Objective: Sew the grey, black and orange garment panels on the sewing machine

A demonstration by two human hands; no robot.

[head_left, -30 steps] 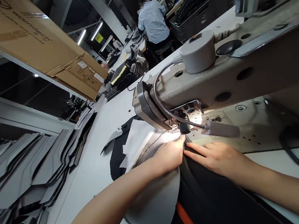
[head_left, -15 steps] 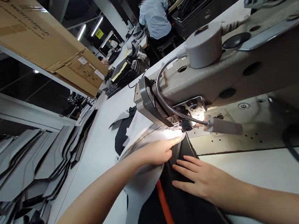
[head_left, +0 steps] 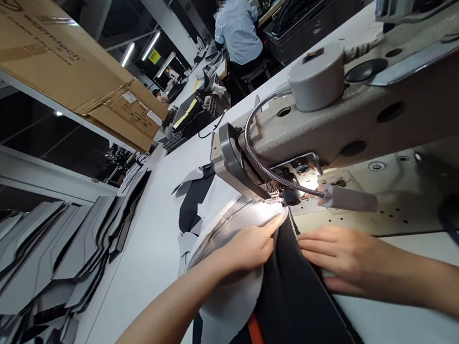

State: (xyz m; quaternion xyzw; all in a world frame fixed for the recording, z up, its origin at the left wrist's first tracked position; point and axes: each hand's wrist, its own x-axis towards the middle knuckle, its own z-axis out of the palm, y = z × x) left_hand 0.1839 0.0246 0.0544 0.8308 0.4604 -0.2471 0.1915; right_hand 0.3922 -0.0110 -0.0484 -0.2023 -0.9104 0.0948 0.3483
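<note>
My left hand [head_left: 250, 246] lies on light grey mesh-like fabric [head_left: 223, 230], its index finger stretched close to the needle area and the rest curled on the cloth's edge, closed on it. Black fabric [head_left: 295, 296] with an orange strip [head_left: 257, 338] runs down from the presser foot toward me. At its right edge rests my right hand [head_left: 340, 256], fingers straight and close together, thumb apart, open. Both fabrics meet under the head of a sewing machine [head_left: 236, 160], where a small lamp [head_left: 349, 197] lights the spot. The needle itself is hard to make out.
Stacks of grey cut pieces [head_left: 37, 252] stand left of the white table [head_left: 139, 247]. A cardboard box [head_left: 58, 64] hangs over the upper left. Further back, a person in a light blue shirt [head_left: 237, 29] sits beside a dark bin [head_left: 316, 26].
My right hand has slid right, from on top of the black fabric to its right edge, and its fingers have come together. The left hand keeps its place by the needle area.
</note>
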